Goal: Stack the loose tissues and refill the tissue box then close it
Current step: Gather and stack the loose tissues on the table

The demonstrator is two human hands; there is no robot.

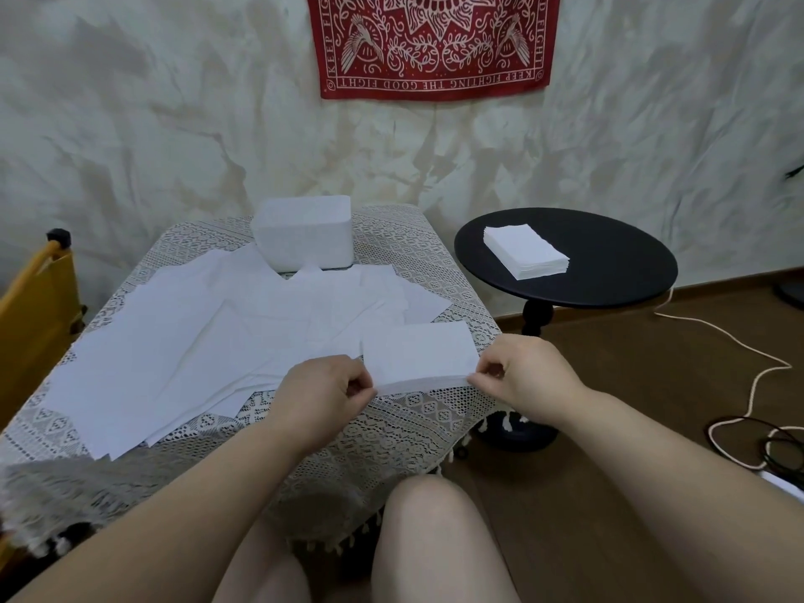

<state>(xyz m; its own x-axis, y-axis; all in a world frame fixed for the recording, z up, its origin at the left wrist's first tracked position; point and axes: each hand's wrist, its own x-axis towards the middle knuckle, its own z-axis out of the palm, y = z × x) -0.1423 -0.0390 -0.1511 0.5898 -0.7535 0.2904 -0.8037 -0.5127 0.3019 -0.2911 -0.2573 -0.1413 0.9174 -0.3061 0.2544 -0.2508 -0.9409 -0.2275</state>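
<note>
White tissue stack (420, 356) pinched between both hands: left (324, 396), right (526, 376).

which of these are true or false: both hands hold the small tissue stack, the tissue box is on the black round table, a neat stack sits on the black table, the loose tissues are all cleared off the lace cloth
1. Both hands hold the small tissue stack. True: the left hand pinches its left edge and the right hand its right edge.
2. The tissue box is on the black round table. False: the white tissue box stands at the far side of the lace cloth.
3. A neat stack sits on the black table. True: a squared tissue pile lies on the black round table.
4. The loose tissues are all cleared off the lace cloth. False: many loose tissues lie spread across it.
</note>
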